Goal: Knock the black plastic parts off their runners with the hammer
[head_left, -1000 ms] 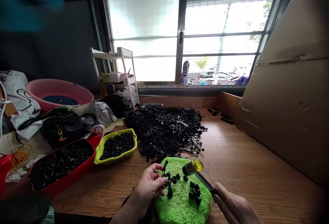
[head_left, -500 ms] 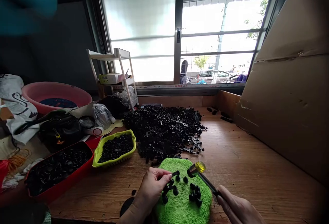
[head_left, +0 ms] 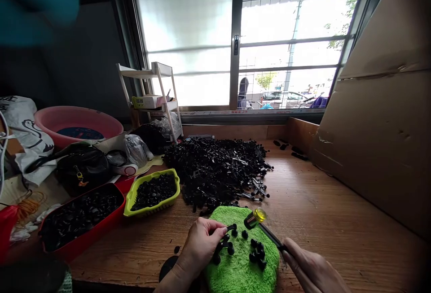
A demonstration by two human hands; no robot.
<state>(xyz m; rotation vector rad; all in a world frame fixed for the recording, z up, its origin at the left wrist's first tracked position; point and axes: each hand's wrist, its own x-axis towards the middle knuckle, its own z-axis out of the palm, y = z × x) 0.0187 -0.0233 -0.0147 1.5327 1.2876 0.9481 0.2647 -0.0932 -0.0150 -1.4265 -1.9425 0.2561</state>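
Observation:
Between thumb and fingers, my left hand (head_left: pixel 204 243) pinches a small black plastic part (head_left: pixel 231 228) over the left side of a green fluffy cloth (head_left: pixel 235 277). My right hand (head_left: pixel 308 264) is closed round the dark handle of a small mallet (head_left: pixel 271 235). Its head, with a yellow face, hangs above the cloth's upper right edge, apart from the held part. Several black knob-like pieces (head_left: pixel 257 253) lie on the cloth's right side. More black parts (head_left: pixel 230 249) rest beside my left fingertips, partly hidden by the hand.
A large heap of black parts (head_left: pixel 218 172) spreads behind the cloth. To the left stand a yellow-green basket (head_left: pixel 177 185) and a red bin (head_left: pixel 101 232) of black pieces. A white shelf (head_left: pixel 171 104), pink basin (head_left: pixel 43 120) and black bag (head_left: pixel 87 167) are farther back. Cardboard (head_left: pixel 377 136) stands right.
The view has shifted slightly, moving the background to the right. The mallet head has moved slightly left and up toward the held part. Both hands keep their grips.

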